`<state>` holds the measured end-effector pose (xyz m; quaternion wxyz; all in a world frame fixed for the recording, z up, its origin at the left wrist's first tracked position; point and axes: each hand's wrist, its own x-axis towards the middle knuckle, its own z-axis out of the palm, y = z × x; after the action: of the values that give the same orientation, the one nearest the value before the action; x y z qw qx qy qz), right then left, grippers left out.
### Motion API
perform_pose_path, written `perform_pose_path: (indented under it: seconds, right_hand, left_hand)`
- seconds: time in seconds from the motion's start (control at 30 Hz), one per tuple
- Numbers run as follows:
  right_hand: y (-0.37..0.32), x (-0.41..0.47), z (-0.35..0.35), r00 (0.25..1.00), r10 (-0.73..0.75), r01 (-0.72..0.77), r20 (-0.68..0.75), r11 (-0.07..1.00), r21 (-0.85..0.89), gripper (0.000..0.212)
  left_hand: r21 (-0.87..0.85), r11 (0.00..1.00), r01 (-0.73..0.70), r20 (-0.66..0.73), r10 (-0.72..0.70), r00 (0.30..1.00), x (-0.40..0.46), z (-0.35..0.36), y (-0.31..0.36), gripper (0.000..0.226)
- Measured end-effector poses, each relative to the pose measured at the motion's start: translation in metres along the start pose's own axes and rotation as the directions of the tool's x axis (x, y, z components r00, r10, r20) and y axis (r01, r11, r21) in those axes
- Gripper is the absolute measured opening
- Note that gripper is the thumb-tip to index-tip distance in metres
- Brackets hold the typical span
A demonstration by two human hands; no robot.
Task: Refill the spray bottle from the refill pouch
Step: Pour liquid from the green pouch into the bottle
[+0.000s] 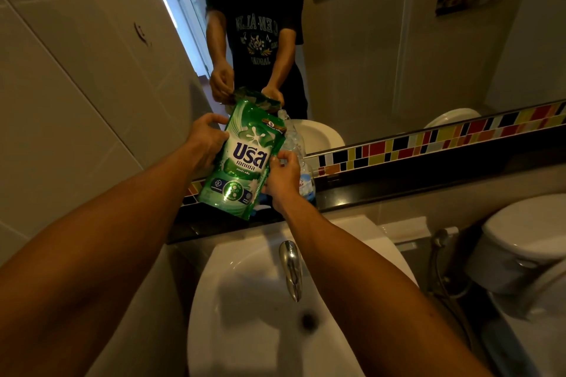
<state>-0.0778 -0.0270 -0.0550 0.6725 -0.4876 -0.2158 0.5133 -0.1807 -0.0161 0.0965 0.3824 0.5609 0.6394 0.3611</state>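
A green refill pouch (245,159) with white lettering is held upright above the dark ledge behind the sink. My left hand (206,144) grips its upper left edge. My right hand (283,177) pinches its right edge lower down. Just behind the pouch and my right hand stands a clear plastic bottle (301,162) with a blue-and-white label, mostly hidden. Its top is blurred and I cannot tell whether a spray head is fitted. The mirror repeats both hands and the pouch.
A white sink (245,300) with a chrome tap (291,266) lies below my arms. The dark ledge (382,190) runs under a strip of coloured tiles and the mirror. A toilet (526,245) and a hose sprayer (441,239) stand at the right. A tiled wall closes the left.
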Motion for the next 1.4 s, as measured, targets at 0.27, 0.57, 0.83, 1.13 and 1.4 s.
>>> perform_pose_path:
  seconds: [0.27,0.57,0.83,1.13,1.4]
  right_hand:
    - [0.002,0.002,0.001,1.0,0.02,-0.02,0.0,1.0,0.011,0.011]
    - [0.004,0.001,0.003,1.0,0.017,-0.017,-0.003,1.0,-0.011,0.01]
    - [0.004,0.002,0.004,1.0,0.023,-0.023,0.003,1.0,0.002,0.01]
    - [0.004,-0.001,0.005,1.0,0.022,-0.022,-0.005,1.0,0.018,0.012]
    - [0.006,-0.003,0.009,1.0,0.011,-0.011,-0.013,1.0,0.018,0.007]
  left_hand:
    - [0.036,0.999,-0.002,0.004,0.002,1.0,0.005,0.0,-0.001,0.033]
    - [0.054,0.999,0.004,0.007,-0.004,1.0,0.007,-0.005,0.0,0.032]
    - [0.074,0.997,-0.001,0.019,0.0,1.0,0.012,-0.008,0.0,0.035]
    - [0.093,0.996,-0.001,0.022,-0.001,1.0,0.012,-0.008,0.002,0.036]
    - [0.097,0.995,-0.006,0.023,0.004,1.0,0.012,-0.01,0.003,0.036]
